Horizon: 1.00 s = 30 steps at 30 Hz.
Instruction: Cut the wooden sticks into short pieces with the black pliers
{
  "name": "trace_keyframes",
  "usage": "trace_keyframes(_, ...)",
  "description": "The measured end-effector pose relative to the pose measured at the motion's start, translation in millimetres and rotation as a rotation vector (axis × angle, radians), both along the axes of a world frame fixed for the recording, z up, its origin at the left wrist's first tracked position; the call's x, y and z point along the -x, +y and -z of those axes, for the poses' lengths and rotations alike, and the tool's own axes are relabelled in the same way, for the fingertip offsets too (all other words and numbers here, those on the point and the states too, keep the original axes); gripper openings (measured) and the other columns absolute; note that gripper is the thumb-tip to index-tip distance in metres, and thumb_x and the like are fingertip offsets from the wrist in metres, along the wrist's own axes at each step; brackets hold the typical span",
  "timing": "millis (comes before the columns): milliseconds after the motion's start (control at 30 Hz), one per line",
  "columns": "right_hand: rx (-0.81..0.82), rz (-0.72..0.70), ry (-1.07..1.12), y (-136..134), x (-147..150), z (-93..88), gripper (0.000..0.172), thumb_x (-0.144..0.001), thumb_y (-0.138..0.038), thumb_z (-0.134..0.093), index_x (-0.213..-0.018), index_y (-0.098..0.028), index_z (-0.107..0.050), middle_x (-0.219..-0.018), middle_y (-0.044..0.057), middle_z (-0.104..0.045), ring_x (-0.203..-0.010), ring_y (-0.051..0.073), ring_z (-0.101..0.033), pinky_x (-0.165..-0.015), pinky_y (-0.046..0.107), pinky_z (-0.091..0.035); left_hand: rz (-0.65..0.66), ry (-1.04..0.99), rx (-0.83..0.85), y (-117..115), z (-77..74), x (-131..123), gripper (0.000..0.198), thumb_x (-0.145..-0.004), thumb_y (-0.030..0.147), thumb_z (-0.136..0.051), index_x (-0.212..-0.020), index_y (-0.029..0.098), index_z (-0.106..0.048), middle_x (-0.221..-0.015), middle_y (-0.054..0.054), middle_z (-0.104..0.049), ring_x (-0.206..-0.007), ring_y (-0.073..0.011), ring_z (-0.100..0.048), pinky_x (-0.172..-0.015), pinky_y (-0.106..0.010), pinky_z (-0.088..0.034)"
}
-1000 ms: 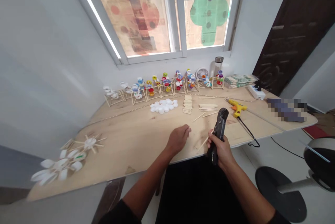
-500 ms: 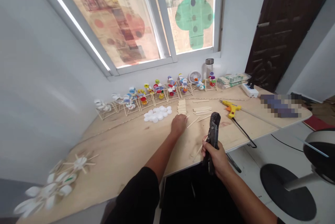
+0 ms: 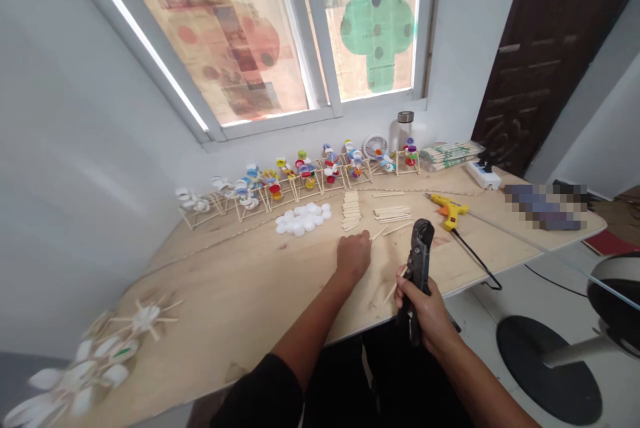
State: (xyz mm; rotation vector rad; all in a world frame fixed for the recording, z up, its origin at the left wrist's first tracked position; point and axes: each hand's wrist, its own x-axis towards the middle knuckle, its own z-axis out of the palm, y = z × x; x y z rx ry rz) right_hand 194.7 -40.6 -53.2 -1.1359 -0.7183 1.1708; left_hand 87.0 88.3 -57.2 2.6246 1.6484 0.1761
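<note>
My left hand (image 3: pixel 354 256) rests on the table with its fingers closed at the near end of a loose wooden stick (image 3: pixel 379 235). In my right hand (image 3: pixel 419 300) is a black plier-like tool (image 3: pixel 420 255), held upright over the table's front edge. Between the same hand's thumb and fingers a thin wooden stick (image 3: pixel 389 296) also shows, slanting down to the left. Just beyond my left hand lies a stack of short sticks (image 3: pixel 351 209). To its right is a pile of longer sticks (image 3: pixel 393 214). White bottle caps (image 3: pixel 303 220) are gathered left of the stacks.
Small stick-and-cap wheel models (image 3: pixel 270 188) line the back. A yellow glue gun (image 3: pixel 453 208) lies right, its cord over the edge. Behind it are a power strip (image 3: pixel 483 176) and bagged sticks (image 3: pixel 450 155). Flower-like cap pieces (image 3: pixel 83 375) sit at the left corner.
My left hand has shifted right, from beside the short-stick stack to the end of a loose stick. My right hand keeps the tool and stick. The view has shifted slightly.
</note>
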Motion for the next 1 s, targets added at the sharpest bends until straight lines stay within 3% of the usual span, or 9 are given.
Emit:
trace_keyframes(167,0.033,0.001,0.008,0.3,1.0,-1.3,0.026,-0.068,-0.039,-0.065,-0.077,-0.017,-0.055,-0.048,-0.004,-0.050,-0.046,0.010,-0.044,-0.044,0.020,-0.034,0.046,0.053,0.086,5.6,0.6,-7.6,0.024,-0.084,0.013,-0.034,-0.105,0.014,-0.045,-0.082,-0.014,-0.063,-0.081,-0.0254,-0.060,-0.068,-0.036,-0.041)
trace_keyframes(300,0.042,0.001,0.014,0.7,0.5,0.1,0.024,-0.068,-0.037,-0.065,-0.079,-0.017,-0.055,-0.049,-0.004,-0.050,-0.047,0.010,-0.044,-0.044,0.020,-0.034,0.063,0.065,0.126,5.4,-2.9,2.7,0.023,-0.085,0.017,-0.033,-0.106,0.014,-0.042,-0.083,-0.015,-0.063,-0.081,-0.0272,-0.060,-0.067,-0.036,-0.041)
trace_keyframes(533,0.049,0.010,0.052,3.1,0.7,-0.3,0.025,-0.065,-0.034,-0.068,-0.078,-0.017,-0.056,-0.052,-0.004,-0.050,-0.047,0.010,-0.046,-0.044,0.020,-0.034,0.099,0.032,0.177,-22.2,-8.7,42.4,0.023,-0.089,0.031,-0.028,-0.098,0.017,-0.043,-0.081,-0.011,-0.063,-0.074,-0.0242,-0.060,-0.063,-0.031,-0.040)
trace_keyframes(733,0.023,0.037,0.095,5.1,1.9,-4.4,0.024,-0.063,-0.031,-0.069,-0.076,-0.017,-0.055,-0.054,-0.005,-0.049,-0.048,0.010,-0.048,-0.045,0.021,-0.035,0.126,-0.053,0.222,-35.7,-13.1,42.6,0.021,-0.087,0.034,-0.034,-0.094,0.019,-0.048,-0.078,-0.007,-0.062,-0.074,-0.0212,-0.058,-0.065,-0.029,-0.039)
trace_keyframes(800,0.019,0.037,0.111,5.7,2.2,-5.4,0.023,-0.064,-0.030,-0.068,-0.077,-0.018,-0.054,-0.054,-0.005,-0.049,-0.048,0.010,-0.048,-0.044,0.020,-0.035,0.113,-0.158,0.225,-38.9,-16.5,43.4,0.026,-0.088,0.033,-0.031,-0.089,0.018,-0.052,-0.074,-0.006,-0.061,-0.071,-0.0186,-0.058,-0.063,-0.027,-0.039)
trace_keyframes(867,0.031,0.034,0.122,6.3,3.1,-6.5,0.023,-0.065,-0.030,-0.068,-0.078,-0.018,-0.054,-0.054,-0.005,-0.049,-0.048,0.010,-0.048,-0.044,0.020,-0.035,0.113,-0.438,0.274,-45.1,-18.7,45.8,0.032,-0.088,0.034,-0.029,-0.081,0.017,-0.056,-0.065,-0.003,-0.059,-0.064,-0.0147,-0.056,-0.062,-0.024,-0.040)
trace_keyframes(1000,0.044,0.035,0.106,8.5,6.8,-10.1,0.025,-0.064,-0.032,-0.067,-0.080,-0.017,-0.054,-0.054,-0.004,-0.049,-0.048,0.010,-0.049,-0.043,0.020,-0.035,0.134,-0.911,0.662,-63.9,-18.9,48.3,0.035,-0.084,0.038,-0.036,-0.080,0.013,-0.060,-0.059,-0.001,-0.057,-0.054,-0.0105,-0.054,-0.049,-0.019,-0.039)
